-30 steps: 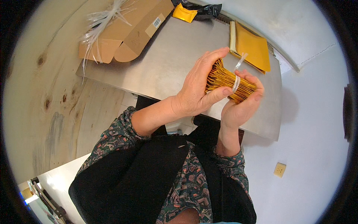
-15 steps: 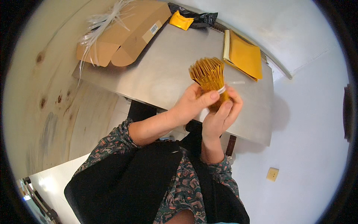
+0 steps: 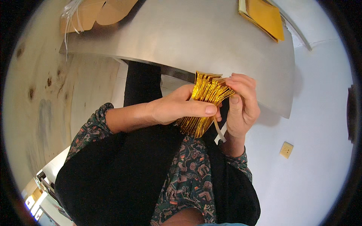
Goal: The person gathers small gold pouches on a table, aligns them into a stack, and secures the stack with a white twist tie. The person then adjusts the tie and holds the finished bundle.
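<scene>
A bundle of pleated gold foil paper [image 3: 211,90] is held in front of my body, close to the table's near edge. Its folds fan out above and below a cinched middle. My left hand [image 3: 169,107] is closed round that middle, the thumb lying across the folds. A narrow white strip [image 3: 218,132] hangs down from beneath the thumb; how it is fastened is hidden. At the upper right end of the fan, my right hand [image 3: 245,103] has its fingertips and thumb on the outer folds, pinching them.
Beyond my hands stretches a metal table [image 3: 181,41]. A brown cardboard box [image 3: 117,11] lies at its far left, with white strips [image 3: 71,17] draped over it. Yellow sheets [image 3: 264,19] are stacked at the far right. A wooden panel [image 3: 37,109] stands left, a wall with an outlet [image 3: 286,150] right.
The bundle has come down and nearer to my body, its folds now spread above and below the middle. My right hand has shifted from the lower part to the upper right folds.
</scene>
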`<state>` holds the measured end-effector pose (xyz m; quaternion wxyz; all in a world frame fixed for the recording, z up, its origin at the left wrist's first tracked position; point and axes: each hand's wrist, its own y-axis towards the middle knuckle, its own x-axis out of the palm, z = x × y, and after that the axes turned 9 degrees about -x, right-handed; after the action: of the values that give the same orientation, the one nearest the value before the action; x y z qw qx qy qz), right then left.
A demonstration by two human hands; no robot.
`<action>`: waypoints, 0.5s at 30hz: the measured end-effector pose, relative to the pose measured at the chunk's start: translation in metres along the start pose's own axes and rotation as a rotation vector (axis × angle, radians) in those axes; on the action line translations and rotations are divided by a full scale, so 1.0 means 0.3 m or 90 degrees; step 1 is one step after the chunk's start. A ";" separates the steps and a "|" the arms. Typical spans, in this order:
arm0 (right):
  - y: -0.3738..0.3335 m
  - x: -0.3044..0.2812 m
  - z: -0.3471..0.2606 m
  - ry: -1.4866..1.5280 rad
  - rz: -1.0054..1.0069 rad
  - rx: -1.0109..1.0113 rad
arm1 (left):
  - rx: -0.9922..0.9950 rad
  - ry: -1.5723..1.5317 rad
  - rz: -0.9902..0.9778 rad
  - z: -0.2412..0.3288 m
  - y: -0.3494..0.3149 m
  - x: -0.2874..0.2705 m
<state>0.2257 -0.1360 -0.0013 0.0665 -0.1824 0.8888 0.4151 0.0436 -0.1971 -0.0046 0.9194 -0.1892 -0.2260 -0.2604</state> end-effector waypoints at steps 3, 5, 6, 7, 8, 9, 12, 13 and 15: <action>-0.026 0.017 0.007 0.034 0.043 0.009 | -0.015 -0.060 0.021 -0.012 -0.005 0.005; -0.024 0.009 0.020 0.058 0.038 0.005 | -0.033 -0.087 0.006 -0.009 -0.012 0.007; -0.021 0.006 0.026 0.068 0.030 -0.016 | -0.033 -0.073 0.006 -0.007 -0.015 0.009; -0.016 0.002 0.032 0.080 0.023 -0.036 | -0.035 -0.054 0.008 -0.003 -0.017 0.010; -0.014 0.001 0.034 0.092 0.015 -0.056 | -0.039 -0.032 0.012 0.000 -0.020 0.011; -0.012 0.002 0.032 0.100 0.021 -0.036 | -0.027 -0.037 0.010 0.004 -0.025 0.012; -0.014 0.008 0.015 0.106 0.035 0.004 | -0.022 -0.020 0.030 0.011 -0.032 0.010; -0.014 0.010 0.010 0.094 0.037 0.002 | -0.013 -0.011 0.031 0.011 -0.035 0.010; -0.011 0.012 0.006 0.081 0.029 -0.016 | 0.009 0.012 0.030 0.009 -0.039 0.011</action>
<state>0.2238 -0.1376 -0.0058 -0.0022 -0.1893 0.8897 0.4154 0.0388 -0.2064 0.0019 0.9286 -0.1857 -0.2145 -0.2392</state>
